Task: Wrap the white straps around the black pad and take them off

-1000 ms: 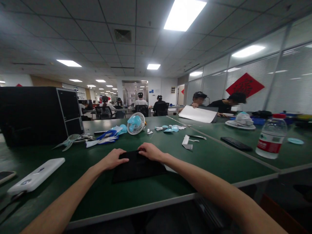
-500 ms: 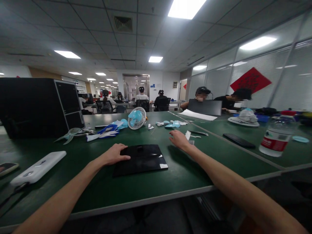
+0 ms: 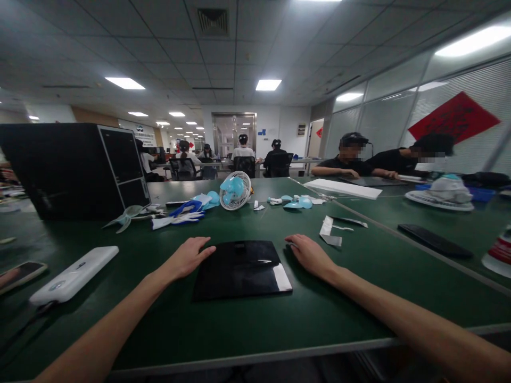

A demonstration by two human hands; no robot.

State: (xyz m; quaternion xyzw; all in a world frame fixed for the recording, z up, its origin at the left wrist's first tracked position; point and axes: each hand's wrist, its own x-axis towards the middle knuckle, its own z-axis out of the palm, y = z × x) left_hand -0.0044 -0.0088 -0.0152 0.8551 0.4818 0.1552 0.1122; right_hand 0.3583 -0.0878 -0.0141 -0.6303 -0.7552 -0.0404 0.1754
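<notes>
A flat, glossy black panel (image 3: 241,274) lies on the green table, a white patch along its right edge. Beside its upper left corner is my left hand (image 3: 189,257), fingers stretched and thumb pointing at the panel. Whether the thumb touches the edge I cannot tell. My right hand (image 3: 309,254) rests low over the table to the right of the panel, apart from it, with fingers extended and nothing visible in them. Pale strips (image 3: 329,231) lie beyond my right hand.
A white desk fan (image 3: 235,190) with blue blades stands ahead, near blue-and-white gloves (image 3: 179,213). A black computer case (image 3: 72,170) is at left, a white power bank (image 3: 75,274) nearer. A black phone-like slab (image 3: 433,239) and bottle (image 3: 499,252) lie right. Two people sit across the table.
My right hand has come back toward me, closer to the panel's right side. My left hand has slid off the panel's top to its edge. A person opposite has lowered a dark panel.
</notes>
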